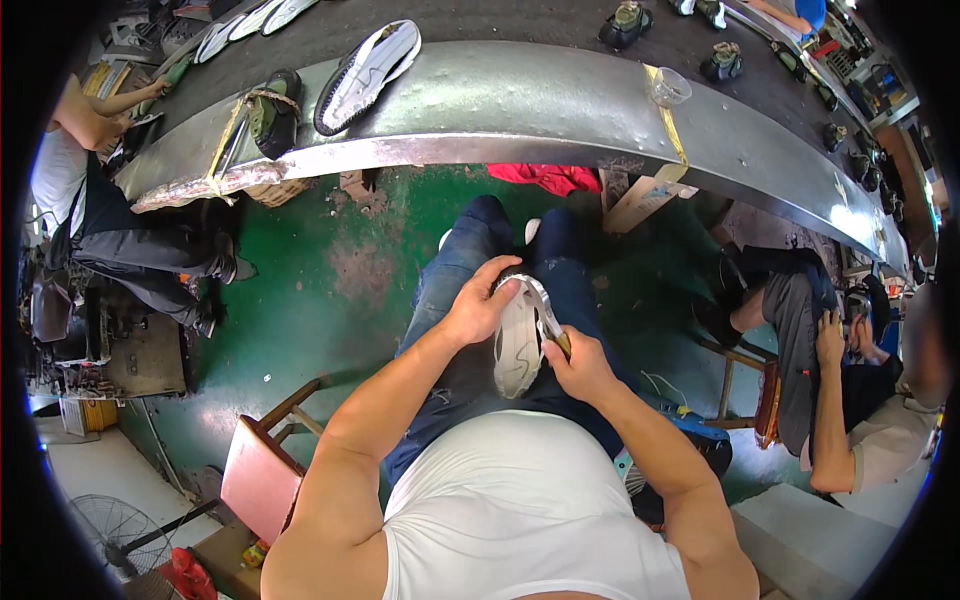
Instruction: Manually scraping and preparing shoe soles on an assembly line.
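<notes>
Over my lap, my left hand (482,308) is closed around the dark end of a shoe sole (515,362), which is pale grey-white with a thin curved line on it. The sole hangs lengthwise between my thighs, its pale face up. My right hand (582,368) is closed on a slim grey piece (545,318) with a yellow-brown end, like a handled tool. It runs along the sole's right edge; its exact kind I cannot make out. The fingers partly hide where it meets the sole.
Ahead curves a metal-edged bench (500,95) with a dark belt, holding a white-and-black sole (370,78), a dark green shoe (274,115) and a clear cup (669,88). A stool (262,465) stands at left. Seated co-workers flank me: one at left (85,185), another at right (850,400).
</notes>
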`<act>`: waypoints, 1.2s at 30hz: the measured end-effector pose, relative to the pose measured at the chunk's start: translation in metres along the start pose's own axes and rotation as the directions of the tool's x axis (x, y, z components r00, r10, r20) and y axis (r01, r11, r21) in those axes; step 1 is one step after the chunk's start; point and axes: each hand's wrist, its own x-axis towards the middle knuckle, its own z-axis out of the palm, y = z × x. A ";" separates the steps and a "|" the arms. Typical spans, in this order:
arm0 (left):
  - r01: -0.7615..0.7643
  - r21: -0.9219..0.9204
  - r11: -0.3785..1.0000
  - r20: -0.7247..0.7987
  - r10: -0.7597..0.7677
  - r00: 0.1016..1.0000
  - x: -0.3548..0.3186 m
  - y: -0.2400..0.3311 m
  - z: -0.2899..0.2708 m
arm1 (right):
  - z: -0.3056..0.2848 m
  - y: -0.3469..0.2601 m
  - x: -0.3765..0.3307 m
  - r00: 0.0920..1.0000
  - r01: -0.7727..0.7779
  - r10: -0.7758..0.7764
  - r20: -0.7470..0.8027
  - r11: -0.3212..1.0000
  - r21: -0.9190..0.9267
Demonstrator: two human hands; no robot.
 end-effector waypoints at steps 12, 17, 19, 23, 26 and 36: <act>0.168 -0.250 0.953 0.116 -0.142 0.983 -0.003 0.001 -0.021 | -0.002 0.006 0.018 0.985 0.164 -0.173 -0.019 0.961 -0.223; 0.425 -0.592 0.685 0.323 -0.281 0.904 -0.021 0.039 -0.025 | -0.024 -0.041 -0.025 0.990 0.076 -0.017 0.140 0.900 -0.429; 0.386 -0.557 0.735 0.234 -0.307 0.922 -0.018 0.034 -0.011 | -0.020 -0.051 -0.033 0.988 0.036 0.056 0.147 0.830 -0.557; 0.227 -0.435 0.871 0.016 -0.244 0.970 -0.021 0.028 -0.009 | -0.048 -0.045 -0.040 0.973 0.227 -0.203 0.107 0.916 -0.330; -0.018 -0.227 0.974 -0.104 -0.006 0.995 -0.040 0.064 -0.014 | -0.072 -0.039 -0.064 0.904 0.276 -0.225 0.363 0.957 -0.093; -0.603 0.027 0.797 0.195 0.587 0.786 -0.084 0.068 0.007 | -0.031 -0.056 -0.030 0.961 0.273 -0.244 -0.131 0.912 0.307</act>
